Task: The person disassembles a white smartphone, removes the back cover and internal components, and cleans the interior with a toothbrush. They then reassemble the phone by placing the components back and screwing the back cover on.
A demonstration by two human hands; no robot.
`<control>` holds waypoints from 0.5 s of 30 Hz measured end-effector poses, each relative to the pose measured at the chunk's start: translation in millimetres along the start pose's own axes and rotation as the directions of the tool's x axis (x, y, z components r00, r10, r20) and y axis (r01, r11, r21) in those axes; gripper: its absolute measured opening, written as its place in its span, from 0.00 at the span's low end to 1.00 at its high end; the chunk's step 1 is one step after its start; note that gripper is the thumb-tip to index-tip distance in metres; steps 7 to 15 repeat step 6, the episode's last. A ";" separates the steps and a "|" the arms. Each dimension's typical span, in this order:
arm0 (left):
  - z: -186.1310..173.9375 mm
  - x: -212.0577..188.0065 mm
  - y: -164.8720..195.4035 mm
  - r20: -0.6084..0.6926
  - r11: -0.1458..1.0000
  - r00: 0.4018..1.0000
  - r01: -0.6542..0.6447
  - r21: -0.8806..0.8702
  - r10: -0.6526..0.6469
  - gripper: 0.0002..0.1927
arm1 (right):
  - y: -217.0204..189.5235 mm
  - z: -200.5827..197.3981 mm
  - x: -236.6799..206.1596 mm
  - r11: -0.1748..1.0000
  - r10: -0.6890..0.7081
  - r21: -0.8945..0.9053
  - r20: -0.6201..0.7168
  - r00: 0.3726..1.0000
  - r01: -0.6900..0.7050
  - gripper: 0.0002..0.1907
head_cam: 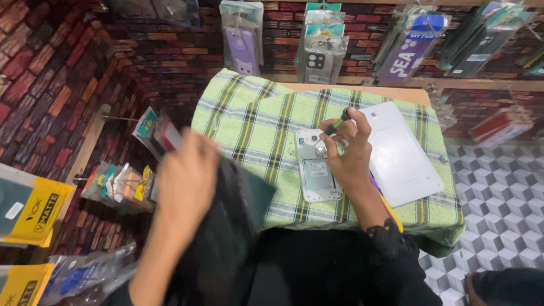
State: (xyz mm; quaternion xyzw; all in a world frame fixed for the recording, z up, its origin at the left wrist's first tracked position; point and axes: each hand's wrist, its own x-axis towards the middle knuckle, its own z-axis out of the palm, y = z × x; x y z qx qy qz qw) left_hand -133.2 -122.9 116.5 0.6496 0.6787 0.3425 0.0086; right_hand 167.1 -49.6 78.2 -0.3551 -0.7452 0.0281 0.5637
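White smartphone with its back cover off [318,167] is lying face down on the green-and-yellow checked cloth [249,113] covering the bench, just beside the larger white tablet [399,150] on its right. The right hand [347,153] is hovering over the phone's upper end, its grip closed around a small green-and-black screwdriver [338,122], tip pointing down toward the camera corner. The left hand [187,181] is blurring off the bench's left edge, seemingly pressing on a dark, flat object [238,209]; whether its grip is closing on that object is something I cannot tell. With nothing bracing the phone, the driver is likely to be pushing it across the soft cloth, and a slipping tip could be scratching the exposed interior or the lens. Any loosened screw is risking getting lost in the cloth's folds. The tablet is sitting near the bench's right edge, so a nudge from the working forearm could be sending it toward the patterned floor [498,215].
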 end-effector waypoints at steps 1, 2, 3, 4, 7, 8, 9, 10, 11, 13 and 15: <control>10.3 -33.4 12.7 0.246 0.929 0.964 -0.179 0.323 0.100 0.14 | -1.9 -5.6 2.3 1.000 -0.005 0.000 0.004 1.000 0.005 0.42; 31.9 -63.9 24.1 0.423 0.993 0.905 0.001 0.115 -0.049 0.13 | -1.6 -5.6 2.0 1.000 -0.010 -0.001 0.010 1.000 0.010 0.42; 53.2 -97.9 34.7 0.532 0.963 0.841 -0.213 0.165 0.095 0.17 | -1.4 -5.8 1.5 1.000 -0.004 0.002 0.009 1.000 0.004 0.42; 74.9 -130.9 44.4 0.455 0.961 0.860 -0.274 0.031 0.231 0.23 | -0.9 -5.6 2.0 1.000 0.000 0.003 0.006 1.000 0.000 0.42; 126.3 -185.5 63.7 0.505 0.907 0.796 -0.417 0.056 0.334 0.33 | 0.2 -7.2 -0.1 1.000 0.006 -0.001 0.001 1.000 -0.006 0.42; 126.3 -185.5 63.7 0.505 0.907 0.796 -0.417 0.056 0.334 0.33 | 0.2 -7.2 -0.1 1.000 0.006 -0.001 0.001 1.000 -0.006 0.42; 126.3 -185.5 63.7 0.505 0.907 0.796 -0.417 0.056 0.334 0.33 | 0.2 -7.2 -0.1 1.000 0.006 -0.001 0.001 1.000 -0.006 0.42; 126.3 -185.5 63.7 0.505 0.907 0.796 -0.417 0.056 0.334 0.33 | 0.2 -7.2 -0.1 1.000 0.006 -0.001 0.001 1.000 -0.006 0.42; 126.3 -185.5 63.7 0.505 0.907 0.796 -0.417 0.056 0.334 0.33 | 0.2 -7.2 -0.1 1.000 0.006 -0.001 0.001 1.000 -0.006 0.42; 126.3 -185.5 63.7 0.505 0.907 0.796 -0.417 0.056 0.334 0.33 | 0.2 -7.2 -0.1 1.000 0.006 -0.001 0.001 1.000 -0.006 0.42; 126.3 -185.5 63.7 0.505 0.907 0.796 -0.417 0.056 0.334 0.33 | 0.2 -7.2 -0.1 1.000 0.006 -0.001 0.001 1.000 -0.006 0.42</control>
